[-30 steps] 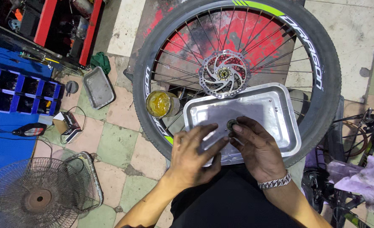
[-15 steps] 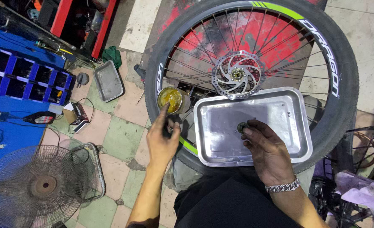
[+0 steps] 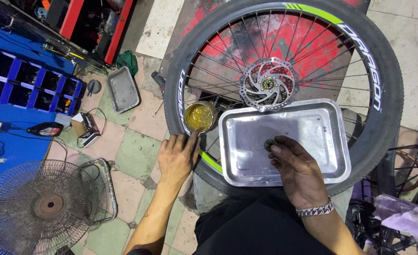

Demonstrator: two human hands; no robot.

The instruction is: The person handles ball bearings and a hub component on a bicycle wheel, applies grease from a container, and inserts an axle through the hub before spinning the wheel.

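The small dark round part (image 3: 269,144) sits at the fingertips of the right hand (image 3: 298,172), over the shiny metal tray (image 3: 327,141). The fingers cover most of it, so its exact shape is hard to make out, and it is not clear if it rests on the tray or is lifted a little. The tray lies on a bicycle wheel (image 3: 284,85) that lies flat, with its disc rotor (image 3: 268,84) just beyond the far rim of the tray. The near part of the wheel is hidden under the tray and the person's dark clothes.

The floor is made of worn green and pink tiles. On the left stand a fan (image 3: 43,205), cut off by the edge of the picture, a blue rack (image 3: 25,78) and a second, dull tray (image 3: 122,89). Another bicycle shows only partly at the right edge.

The right hand is closed around the round part, pinching it with thumb and fingertips; a metal bracelet (image 3: 315,210) is on the wrist. The left hand (image 3: 177,158) lies on the tyre with fingers loosely bent, and one fingertip reaches into the small tin of yellow grease (image 3: 199,116), which stands just beside the tray's left corner. This hand grips nothing.
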